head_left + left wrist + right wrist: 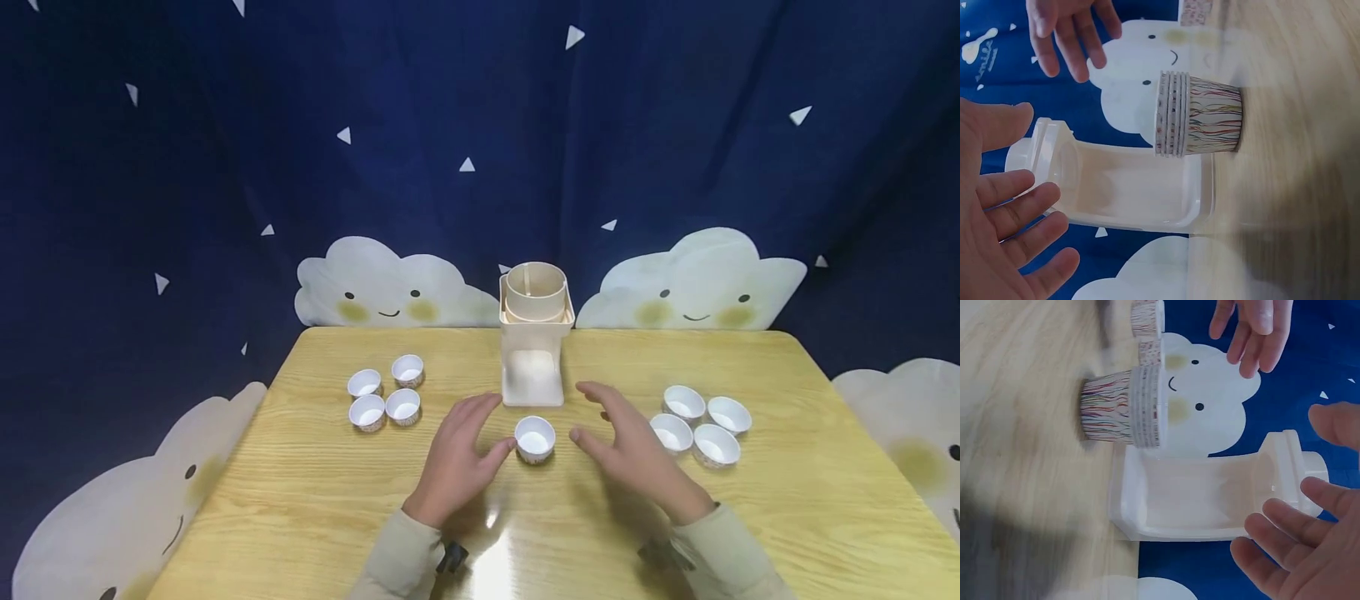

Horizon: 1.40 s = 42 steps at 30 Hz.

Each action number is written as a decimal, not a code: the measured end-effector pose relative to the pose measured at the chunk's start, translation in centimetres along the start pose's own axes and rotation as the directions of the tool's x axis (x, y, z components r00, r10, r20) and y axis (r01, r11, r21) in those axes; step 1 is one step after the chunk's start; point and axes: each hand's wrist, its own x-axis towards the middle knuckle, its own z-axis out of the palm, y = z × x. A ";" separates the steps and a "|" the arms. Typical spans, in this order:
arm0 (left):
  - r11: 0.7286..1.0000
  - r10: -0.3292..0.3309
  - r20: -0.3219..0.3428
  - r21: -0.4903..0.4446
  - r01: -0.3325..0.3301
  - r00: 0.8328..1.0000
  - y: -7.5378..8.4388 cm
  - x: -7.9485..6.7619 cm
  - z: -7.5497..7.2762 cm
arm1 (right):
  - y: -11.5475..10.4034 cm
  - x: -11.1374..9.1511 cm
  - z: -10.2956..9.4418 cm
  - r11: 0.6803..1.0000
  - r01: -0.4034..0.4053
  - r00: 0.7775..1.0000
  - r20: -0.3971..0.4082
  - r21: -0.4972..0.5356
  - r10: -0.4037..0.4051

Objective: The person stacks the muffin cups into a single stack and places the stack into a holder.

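Observation:
A short stack of nested paper baking cups, white inside, stands upright on the table between my hands. Wavy coloured lines run up its outer wall, and several rims show in the left wrist view. Just left of the stack is my left hand, fingers spread and thumb pointing toward the cups. My right hand hovers to the right, its palm facing the stack across a gap. Both hands hold nothing. Directly behind the stack stands a cream plastic dispenser with a round cylinder on top.
Several more paper cups form a cluster on the left of the wooden table. Another cluster of cups stands on the right, close beyond my right hand. A dark blue curtain with clouds hangs behind the table's far edge.

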 end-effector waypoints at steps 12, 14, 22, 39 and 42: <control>1.000 -0.006 0.016 -0.008 0.006 1.000 -0.4 -0.3 0.2 | 0.2 -0.3 0.4 0.998 0.036 0.999 0.042 -0.045 -0.034; 1.000 -0.003 0.021 -0.010 0.003 1.000 -0.5 -0.4 0.3 | 0.3 -0.5 0.4 0.998 0.037 0.998 0.047 -0.044 -0.035; 0.995 -0.076 0.099 -0.064 0.082 0.992 -1.1 -0.3 1.1 | 1.1 -0.9 0.3 0.998 0.011 0.998 0.066 -0.059 -0.007; 0.984 -0.162 0.319 -0.025 0.179 0.934 -1.6 0.3 1.7 | 2.2 -1.2 -0.6 0.997 -0.018 0.994 0.103 -0.078 0.026; 0.985 -0.155 0.328 -0.019 0.171 0.932 -1.6 0.6 1.9 | 2.3 -1.2 -0.7 0.996 -0.022 0.995 0.100 -0.085 0.030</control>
